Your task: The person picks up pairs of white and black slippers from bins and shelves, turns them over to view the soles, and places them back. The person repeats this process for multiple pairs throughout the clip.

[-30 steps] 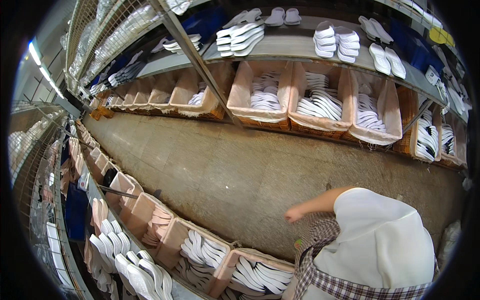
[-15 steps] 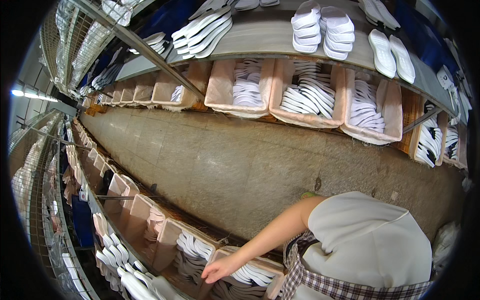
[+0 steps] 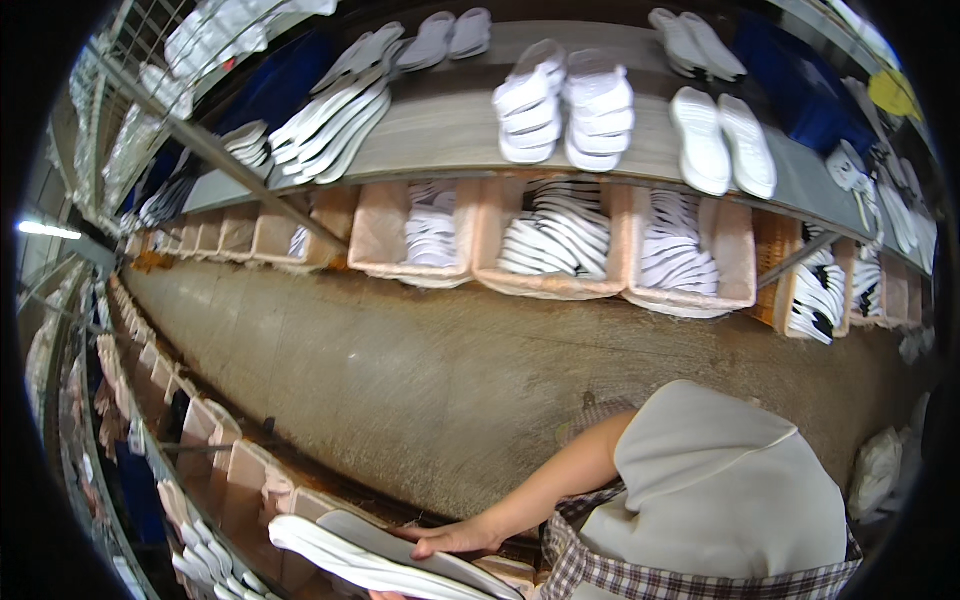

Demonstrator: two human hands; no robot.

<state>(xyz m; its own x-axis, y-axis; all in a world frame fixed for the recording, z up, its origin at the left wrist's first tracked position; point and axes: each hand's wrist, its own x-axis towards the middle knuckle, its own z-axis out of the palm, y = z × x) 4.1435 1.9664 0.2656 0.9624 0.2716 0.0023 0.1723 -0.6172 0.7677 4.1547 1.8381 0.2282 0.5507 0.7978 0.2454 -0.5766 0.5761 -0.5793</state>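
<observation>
A few white shoe soles (image 3: 335,562), one showing a greyish face, are held together at the bottom of the view. My right hand (image 3: 455,540) grips their upper edge, with the thumb on the near face and the fingers partly behind. At the bottom edge only the fingers of my left hand (image 3: 386,595) show, closed on the lower side of the same soles. Behind them, bins (image 3: 245,470) lined with pinkish cloth stand in a row, partly covered by the soles and my hand. More white soles (image 3: 205,560) are stacked on the shelf at lower left.
Across the brown aisle floor (image 3: 400,370), a long grey shelf (image 3: 440,130) carries stacked white soles (image 3: 598,110) and blue crates (image 3: 800,90). Lined bins (image 3: 410,270) filled with soles stand beneath it. Wire racks run along the left. A plastic bag (image 3: 875,470) lies at right.
My right hand was empty above a bin of soles; now it grips shoe soles, which have come up into view. My left hand's fingers have appeared. The view has shifted, so the far shelf sits lower.
</observation>
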